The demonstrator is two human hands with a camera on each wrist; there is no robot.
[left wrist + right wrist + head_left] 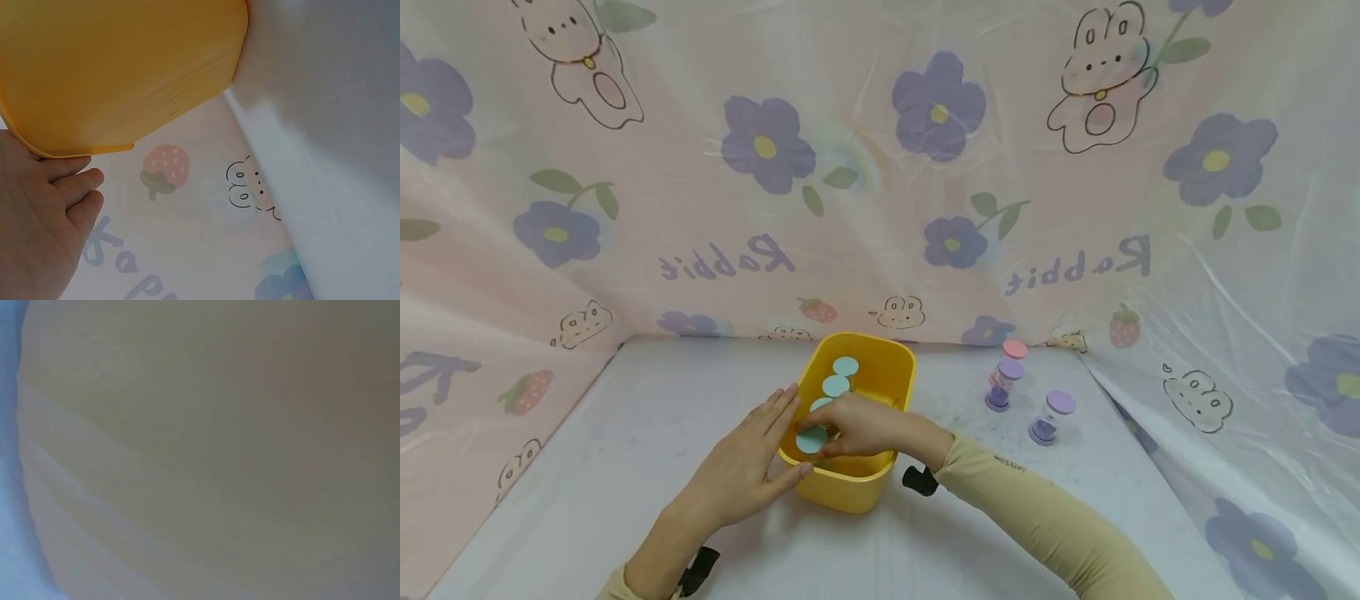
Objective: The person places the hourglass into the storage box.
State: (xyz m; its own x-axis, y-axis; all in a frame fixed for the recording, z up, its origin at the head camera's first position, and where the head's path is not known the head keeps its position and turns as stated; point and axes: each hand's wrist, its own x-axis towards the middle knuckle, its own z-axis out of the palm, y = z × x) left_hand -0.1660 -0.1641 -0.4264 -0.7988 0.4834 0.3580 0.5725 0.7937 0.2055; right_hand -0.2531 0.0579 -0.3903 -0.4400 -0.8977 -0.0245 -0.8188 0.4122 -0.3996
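1. Thumb and fingers of the right hand reach inside the yellow bin, its grip pinched about the nearest light-blue round top
2. That top sits at the near end of a row of light-blue tops along the bin's left wall
3. The left hand rests against the bin's left rim, fingers extended, its grip loose
4. The bin stands on the white bench
5. Three small sand timers, one pink-topped and two purple-topped, stand right of the bin, apart from it
6. A blurred beige sleeve fills most of the right wrist view
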